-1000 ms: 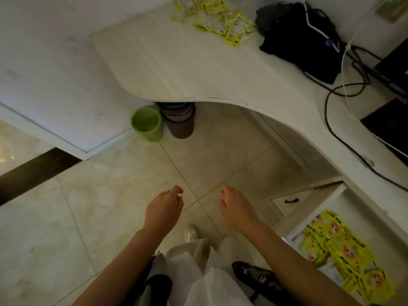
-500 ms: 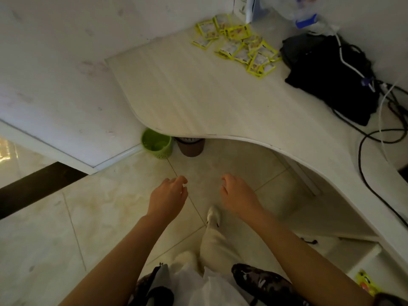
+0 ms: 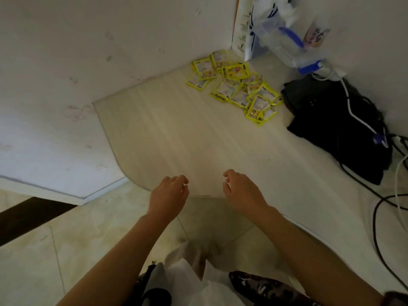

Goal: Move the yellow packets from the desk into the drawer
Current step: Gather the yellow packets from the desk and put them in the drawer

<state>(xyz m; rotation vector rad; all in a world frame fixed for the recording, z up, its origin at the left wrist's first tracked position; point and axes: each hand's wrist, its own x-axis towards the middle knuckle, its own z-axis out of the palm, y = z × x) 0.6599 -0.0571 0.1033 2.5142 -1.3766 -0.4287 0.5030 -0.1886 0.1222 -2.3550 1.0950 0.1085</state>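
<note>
Both sets of fingers are loosely curled and holding nothing. The left hand (image 3: 169, 195) has its fingers (image 3: 180, 181) bent a bit inward, thumb side facing the other hand, and it hangs right over the curved front edge of the tabletop (image 3: 176, 138). The right hand (image 3: 241, 192) mirrors it, fingers (image 3: 229, 174) relaxed and half curled, also over that near edge. There's a clear gap between the two hands, and I can't tell if either one actually touches the wood or just floats above it. Bare forearms run back toward the bottom of the view.

Going outward, the yellow packets (image 3: 235, 87) are well apart from both hands, scattered in a loose overlapping pile at the far corner of the tabletop, close to where the two walls meet. Some lie flat, some sit partly on top of each other. The stretch of pale wood between hands and pile is bare.

Just to the right of the pile there's a black bag (image 3: 335, 127) slumped on the tabletop, with a white cable (image 3: 353, 113) draped over it and black cables (image 3: 375, 217) trailing off along the right side. Behind the packets, against the wall, is a clear plastic bag (image 3: 284, 36) with blue bits in it, contents too blurry to make out.

Below the tabletop edge you get the tiled floor (image 3: 66, 239) and the person's light-coloured clothing at the bottom.
</note>
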